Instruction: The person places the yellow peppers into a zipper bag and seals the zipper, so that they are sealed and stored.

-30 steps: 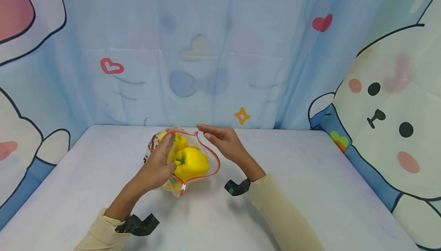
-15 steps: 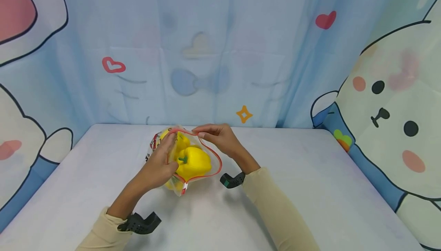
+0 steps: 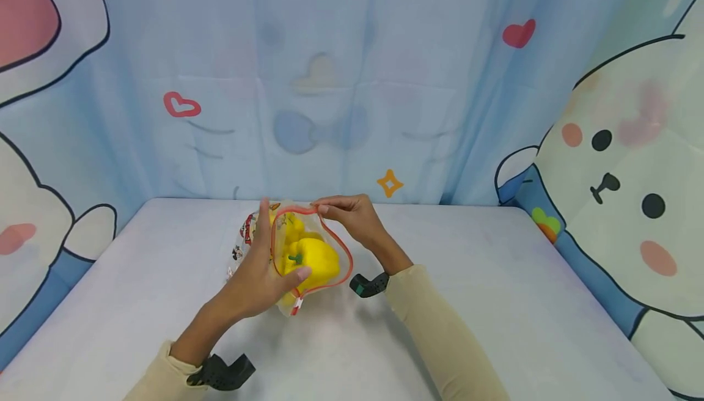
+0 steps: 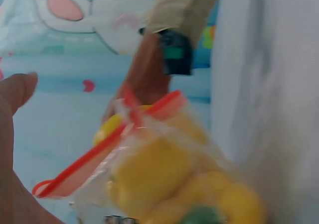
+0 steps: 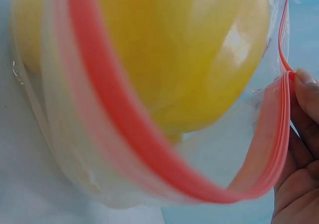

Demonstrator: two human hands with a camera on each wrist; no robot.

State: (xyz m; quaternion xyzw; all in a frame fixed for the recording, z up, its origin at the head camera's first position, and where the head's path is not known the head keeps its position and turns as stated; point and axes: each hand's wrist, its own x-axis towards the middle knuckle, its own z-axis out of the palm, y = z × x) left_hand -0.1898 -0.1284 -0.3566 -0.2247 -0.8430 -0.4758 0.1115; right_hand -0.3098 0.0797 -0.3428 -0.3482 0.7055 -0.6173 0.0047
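A clear zip bag (image 3: 346, 264) with a red zip edge stands on the table, its mouth gaping toward me. Inside it sits a yellow bell pepper (image 3: 321, 260) with a green stem, and more yellow things (image 4: 244, 204) lie behind it, their kinds unclear. My right hand (image 3: 360, 220) pinches the far corner of the red zip edge between thumb and fingers, as the right wrist view also shows. At the bag's left side is my left hand (image 3: 255, 282), its fingers straight and its thumb spread across in front of the mouth. The white zip slider (image 3: 299, 303) hangs at the near corner.
The white table (image 3: 528, 303) reaches back to a blue cartoon curtain (image 3: 330, 34) behind the bag. Black wrist cameras are strapped to both forearms, the left one (image 3: 222, 373) low over the table.
My right hand has moved left and now pinches the bag's far corner. My left hand has let go of the near zip edge and spread its fingers and thumb.
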